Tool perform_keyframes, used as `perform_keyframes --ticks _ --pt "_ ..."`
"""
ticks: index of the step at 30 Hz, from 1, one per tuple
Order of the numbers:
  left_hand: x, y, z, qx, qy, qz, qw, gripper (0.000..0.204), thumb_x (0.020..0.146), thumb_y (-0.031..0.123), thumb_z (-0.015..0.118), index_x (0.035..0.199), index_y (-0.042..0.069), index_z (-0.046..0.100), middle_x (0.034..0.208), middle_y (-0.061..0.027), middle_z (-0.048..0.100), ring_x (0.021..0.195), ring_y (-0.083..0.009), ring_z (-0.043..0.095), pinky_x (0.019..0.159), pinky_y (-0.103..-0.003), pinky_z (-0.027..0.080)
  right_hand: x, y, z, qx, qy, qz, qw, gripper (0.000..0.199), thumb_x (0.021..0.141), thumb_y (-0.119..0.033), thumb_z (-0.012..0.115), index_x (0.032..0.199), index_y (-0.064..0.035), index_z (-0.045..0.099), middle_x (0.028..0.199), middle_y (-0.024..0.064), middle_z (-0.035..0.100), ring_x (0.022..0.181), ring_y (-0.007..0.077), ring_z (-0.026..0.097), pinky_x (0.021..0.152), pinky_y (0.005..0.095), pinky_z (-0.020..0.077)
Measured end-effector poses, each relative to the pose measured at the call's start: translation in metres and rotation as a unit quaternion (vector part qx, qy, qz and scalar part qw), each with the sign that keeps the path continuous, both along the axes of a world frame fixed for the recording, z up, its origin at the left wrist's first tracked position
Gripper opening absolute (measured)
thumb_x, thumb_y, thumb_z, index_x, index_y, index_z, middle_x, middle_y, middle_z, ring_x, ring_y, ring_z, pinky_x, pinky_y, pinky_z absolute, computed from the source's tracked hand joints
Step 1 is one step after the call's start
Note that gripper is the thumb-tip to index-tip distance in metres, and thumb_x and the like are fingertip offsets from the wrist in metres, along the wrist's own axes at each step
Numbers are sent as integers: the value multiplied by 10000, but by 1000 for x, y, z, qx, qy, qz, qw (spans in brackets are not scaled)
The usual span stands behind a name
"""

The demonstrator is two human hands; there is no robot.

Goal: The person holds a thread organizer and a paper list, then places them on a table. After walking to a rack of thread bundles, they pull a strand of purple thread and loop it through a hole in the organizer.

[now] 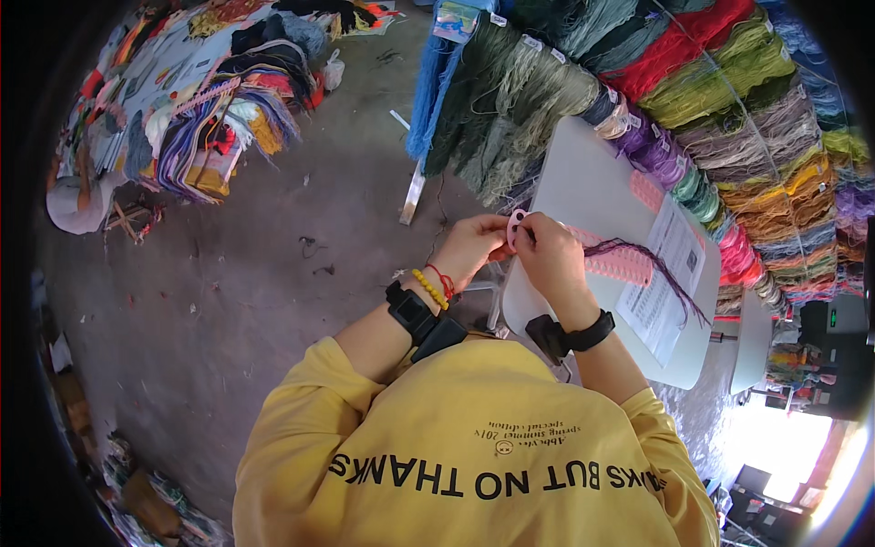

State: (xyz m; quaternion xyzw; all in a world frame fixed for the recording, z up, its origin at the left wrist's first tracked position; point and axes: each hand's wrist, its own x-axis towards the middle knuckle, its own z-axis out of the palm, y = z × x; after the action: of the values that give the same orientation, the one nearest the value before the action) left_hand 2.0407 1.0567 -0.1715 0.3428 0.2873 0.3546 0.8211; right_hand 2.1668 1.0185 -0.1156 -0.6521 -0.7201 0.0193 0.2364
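Over the near left edge of a white table (570, 173), my two hands meet. A small pink piece (516, 226) with dark round spots, perhaps a thread card, is pinched in the fingers of my left hand (476, 244). My right hand (550, 253) is closed against the same piece, its fingertips partly hidden. From beside my right hand a bundle of dark purple thread (658, 264) trails across the table to the right. Under it lies a pink perforated card (623, 268); a second pink perforated card (646, 190) lies farther back.
A printed white sheet (649, 314) lies on the table. Hanks of coloured yarn (720, 100) hang in rows behind and right, with blue yarn (437, 96) near the table's far side. At far left, a surface (150, 68) carries heaped threads. Thread scraps (313, 246) dot the grey floor.
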Motion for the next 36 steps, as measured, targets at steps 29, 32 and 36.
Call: perform_keyframes --ticks 29,32,36 --pt "5 1 -18 72 21 34 997 179 830 101 547 963 -12 589 812 -51 599 648 -91 547 596 -216 458 -12 9 12 -131 -109 -24 985 179 772 -199 500 781 -25 539 676 177 600 647 349 599 583 425 477" --pt "5 1 -18 92 12 27 995 176 837 107 522 957 -9 576 802 -53 595 665 -100 563 593 -214 459 -10 5 17 -159 -12 -27 987 202 769 -202 505 861 -25 540 727 184 607 692 369 591 639 435 466" --pt "0 4 -23 81 45 24 995 170 845 103 485 962 -1 552 801 -63 595 678 -114 580 588 -217 460 -3 -2 22 -173 15 -41 984 240 751 -157 531 956 -34 500 820 191 611 755 365 589 668 425 460"
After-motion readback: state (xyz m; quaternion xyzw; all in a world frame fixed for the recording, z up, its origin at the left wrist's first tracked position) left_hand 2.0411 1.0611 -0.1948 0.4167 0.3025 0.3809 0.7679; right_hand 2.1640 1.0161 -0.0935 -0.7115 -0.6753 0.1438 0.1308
